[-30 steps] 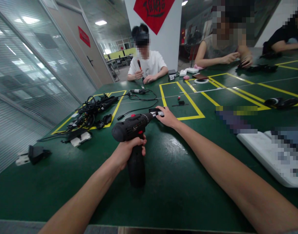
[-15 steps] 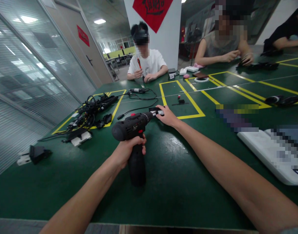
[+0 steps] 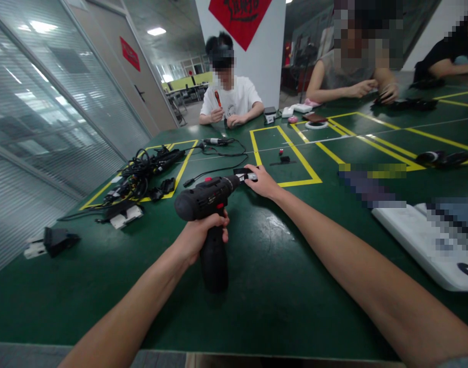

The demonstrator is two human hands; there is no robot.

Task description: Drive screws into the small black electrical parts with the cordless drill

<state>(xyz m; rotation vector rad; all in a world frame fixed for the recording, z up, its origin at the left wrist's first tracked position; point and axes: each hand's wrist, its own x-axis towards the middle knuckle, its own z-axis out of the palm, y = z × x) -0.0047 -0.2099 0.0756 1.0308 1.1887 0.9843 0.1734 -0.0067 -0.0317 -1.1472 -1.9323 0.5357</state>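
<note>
My left hand (image 3: pixel 205 232) is wrapped round the grip of a black cordless drill (image 3: pixel 207 197) with red buttons. The drill's chuck points away and to the right, its tip meeting a small black-and-white part (image 3: pixel 246 175). That part is held by my right hand (image 3: pixel 261 181), fingers closed on its right side; its exact kind is partly hidden. Just beyond my right hand, a small black piece (image 3: pixel 285 159) and a tiny red piece (image 3: pixel 281 152) lie inside a yellow-taped rectangle.
A tangle of black cables (image 3: pixel 142 176) covers the left of the green table (image 3: pixel 280 306). Nearer sit black-and-white parts (image 3: pixel 126 216) and a black block (image 3: pixel 55 241). A white case (image 3: pixel 421 245) lies at right. Across the table a person (image 3: pixel 232 97) holds a red screwdriver (image 3: pixel 217 98); others sit further right.
Hardly anything differs. The drill and both hands keep their places, with the drill's tip still at the small part. The view has shifted very slightly.
</note>
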